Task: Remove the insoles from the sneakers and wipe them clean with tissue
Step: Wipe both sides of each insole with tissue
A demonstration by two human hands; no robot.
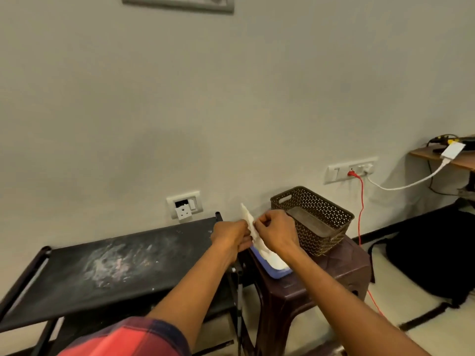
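You pinch a tissue [247, 215] with both hands.
Your left hand [230, 233] and right hand [276, 231] curl their fingertips onto the sheet, which stands upright between them and runs down to the blue tissue pack [270, 273] on the brown stool [323, 276].

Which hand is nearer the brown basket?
Right. The right hand pinches the tissue just beside the brown basket; the left hand grips the tissue's other side, farther from it.
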